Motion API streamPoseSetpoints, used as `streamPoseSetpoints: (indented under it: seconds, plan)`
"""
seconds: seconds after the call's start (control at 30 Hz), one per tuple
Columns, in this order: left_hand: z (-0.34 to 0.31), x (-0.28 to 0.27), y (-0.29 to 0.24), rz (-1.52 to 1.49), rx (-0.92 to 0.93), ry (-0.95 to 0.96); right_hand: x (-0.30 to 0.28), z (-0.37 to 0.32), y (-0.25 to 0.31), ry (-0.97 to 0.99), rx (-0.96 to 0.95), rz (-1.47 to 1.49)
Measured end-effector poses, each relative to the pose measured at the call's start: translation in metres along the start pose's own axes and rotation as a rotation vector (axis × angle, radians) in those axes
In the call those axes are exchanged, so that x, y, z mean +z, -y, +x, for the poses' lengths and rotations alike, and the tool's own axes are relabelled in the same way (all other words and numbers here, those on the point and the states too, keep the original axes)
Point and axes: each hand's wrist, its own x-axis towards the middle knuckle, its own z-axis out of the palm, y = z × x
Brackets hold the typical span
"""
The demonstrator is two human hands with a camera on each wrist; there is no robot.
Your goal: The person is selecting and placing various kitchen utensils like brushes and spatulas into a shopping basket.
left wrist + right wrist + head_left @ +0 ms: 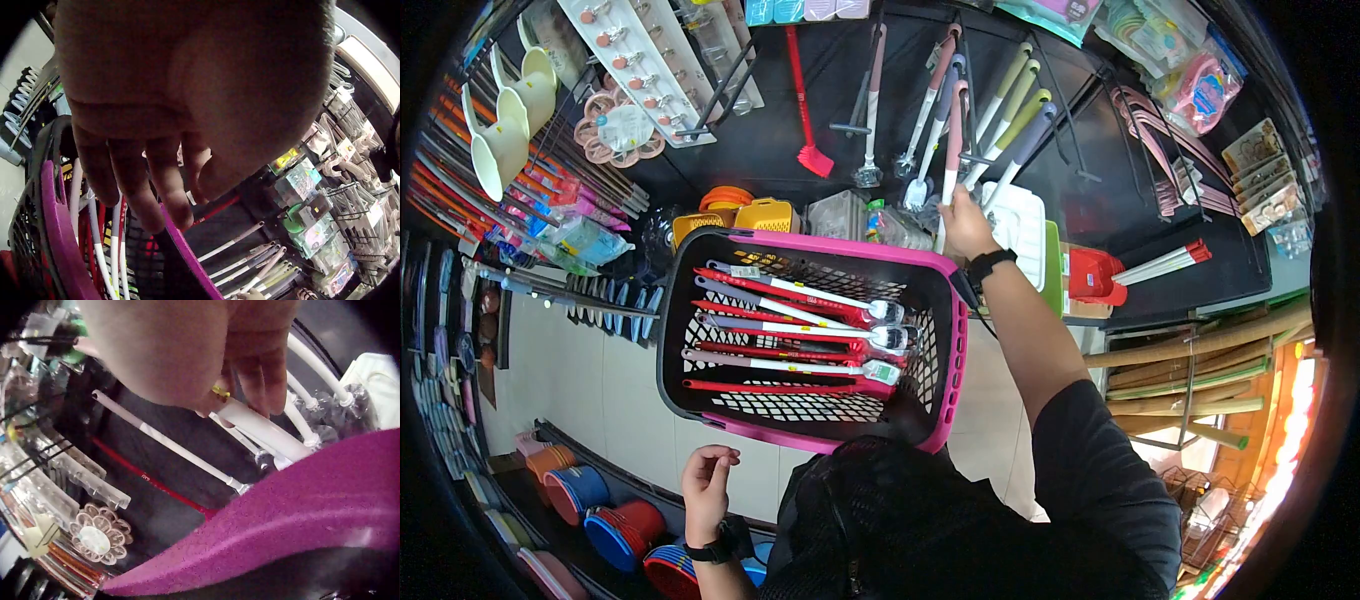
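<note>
My right hand grips a long-handled toilet brush by its white shaft; the brush has a pink handle that points up toward the hooks. Its head is hidden behind the basket rim in the right wrist view. Below and to the left stands a black basket with a pink rim. Inside it lie several brushes with white shafts and several red ones. My left hand holds nothing; it hangs near the basket's front left corner, its fingers loosely bent.
More toilet brushes and a single red brush hang on the black wall rack. Yellow baskets, a white tray and a red dustpan stand at its foot. Buckets line the lower left.
</note>
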Motion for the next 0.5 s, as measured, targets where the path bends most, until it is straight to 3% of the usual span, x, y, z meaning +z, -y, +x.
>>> streamPoseSetpoints:
  seconds: [0.23, 0.37, 0.5]
  plan:
    - [-0.010, 0.008, 0.001, 0.001, -0.045, -0.059, 0.023, 0.055, -0.007, -0.024, -0.109, -0.129]
    - [-0.016, 0.008, 0.005, 0.000, -0.077, -0.090, 0.027, 0.073, 0.005, 0.021, -0.051, -0.058]
    - [-0.020, 0.010, 0.009, 0.021, -0.089, -0.100, 0.051, 0.103, -0.021, 0.003, -0.024, -0.031]
